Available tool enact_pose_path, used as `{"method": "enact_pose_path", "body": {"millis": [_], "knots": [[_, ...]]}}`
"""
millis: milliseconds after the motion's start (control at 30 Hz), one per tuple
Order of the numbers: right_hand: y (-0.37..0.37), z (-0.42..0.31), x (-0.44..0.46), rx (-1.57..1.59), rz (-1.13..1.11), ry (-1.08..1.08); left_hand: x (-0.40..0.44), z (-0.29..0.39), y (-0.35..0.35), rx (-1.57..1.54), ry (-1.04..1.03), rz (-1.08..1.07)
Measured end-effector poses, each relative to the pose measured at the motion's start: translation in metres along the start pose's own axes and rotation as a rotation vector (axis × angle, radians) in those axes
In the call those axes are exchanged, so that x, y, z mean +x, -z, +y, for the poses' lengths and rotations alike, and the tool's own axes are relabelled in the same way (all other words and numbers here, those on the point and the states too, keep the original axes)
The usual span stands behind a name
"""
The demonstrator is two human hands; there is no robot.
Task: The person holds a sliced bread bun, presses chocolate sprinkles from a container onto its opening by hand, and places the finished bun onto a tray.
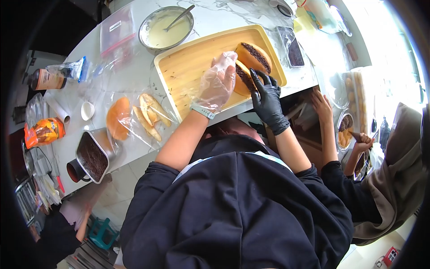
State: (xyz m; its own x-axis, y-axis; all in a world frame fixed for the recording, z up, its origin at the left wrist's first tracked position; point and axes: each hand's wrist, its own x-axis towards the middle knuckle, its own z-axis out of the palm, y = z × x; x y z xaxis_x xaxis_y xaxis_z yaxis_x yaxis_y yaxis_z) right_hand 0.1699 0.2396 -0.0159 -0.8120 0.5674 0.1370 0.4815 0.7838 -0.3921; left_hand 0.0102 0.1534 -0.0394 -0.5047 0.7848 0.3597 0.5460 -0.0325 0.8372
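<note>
On a yellow tray [186, 63] lie two buns side by side, each with a strip of dark sprinkles. My left hand [218, 80], in a clear plastic glove, is at the left edge of the nearer bun [244, 80]; what its fingers hold, if anything, is hidden. My right hand [268, 99], in a black glove, has its fingers apart at the right side of that bun, with fingertips touching or very near it. The farther bun [254, 57] lies just beyond, near the tray's right end.
A bowl of cream [163, 33] with a spoon stands behind the tray. Left are bread pieces [150, 114] on plastic, a tin of dark sprinkles [92, 155] and a bottle [48, 79]. A phone [294, 51] lies right. Another person's hand [322, 105] is close at right.
</note>
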Motion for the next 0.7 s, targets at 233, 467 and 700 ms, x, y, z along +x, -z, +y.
{"method": "enact_pose_path", "body": {"millis": [233, 467, 700], "knots": [[-0.006, -0.005, -0.003, 0.000, -0.028, 0.046, 0.001, -0.003, -0.006, -0.016, -0.005, -0.016], [-0.003, 0.005, -0.008, 0.181, 0.076, -0.030, 0.004, 0.018, 0.018, 0.143, -0.186, -0.270], [-0.005, 0.014, -0.005, 0.266, 0.169, -0.048, 0.002, 0.020, 0.026, 0.397, -0.299, -0.463]]}}
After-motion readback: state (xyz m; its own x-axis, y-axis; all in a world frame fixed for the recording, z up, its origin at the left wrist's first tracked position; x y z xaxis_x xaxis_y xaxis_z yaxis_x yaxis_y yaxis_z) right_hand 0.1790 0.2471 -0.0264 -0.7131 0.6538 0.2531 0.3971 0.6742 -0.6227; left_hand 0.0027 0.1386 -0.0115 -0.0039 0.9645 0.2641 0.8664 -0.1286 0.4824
